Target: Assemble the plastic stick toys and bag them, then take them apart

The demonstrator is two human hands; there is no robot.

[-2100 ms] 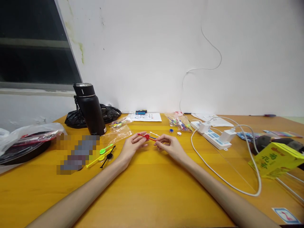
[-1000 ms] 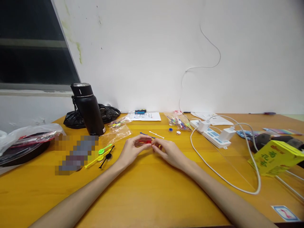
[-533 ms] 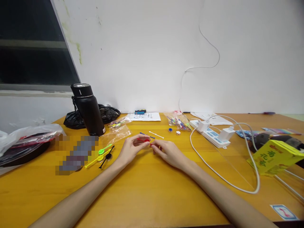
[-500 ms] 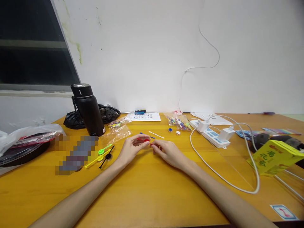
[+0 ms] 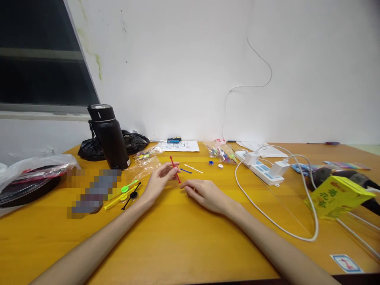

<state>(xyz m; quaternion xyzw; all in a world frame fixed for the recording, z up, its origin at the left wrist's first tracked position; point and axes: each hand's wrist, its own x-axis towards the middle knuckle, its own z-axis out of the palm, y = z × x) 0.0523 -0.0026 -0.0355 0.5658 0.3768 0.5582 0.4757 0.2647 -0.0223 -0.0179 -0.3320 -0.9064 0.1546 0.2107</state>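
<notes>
My left hand (image 5: 160, 181) pinches a red plastic spinner arrow (image 5: 178, 176) by its middle, tilted with the arrowhead up. Close to the arrow's tail is my right hand (image 5: 204, 194), its index finger stretched toward it and its thumb apart; whether the fingertip touches the tail I cannot tell. Just beyond the hands lie a blue arrow (image 5: 186, 171) and a white arrow (image 5: 193, 169). Farther right are a blue round base (image 5: 211, 163) and a white round base (image 5: 220, 166). Left of my left hand are green (image 5: 125, 189), yellow (image 5: 118, 198) and black (image 5: 133, 194) spinners with round centres.
A black bottle (image 5: 110, 138) stands at the back left. Bags of small parts (image 5: 221, 151) lie near the wall. On the right are a power strip (image 5: 263, 173) with looping white cables and a yellow carton (image 5: 335, 198). A screwdriver (image 5: 174, 140) rests by a paper sheet (image 5: 187, 147).
My left hand has turned the red spinner arrow upright, arrowhead up. My right hand has drawn slightly down and apart from the left, its fingers loosened from the red part.
</notes>
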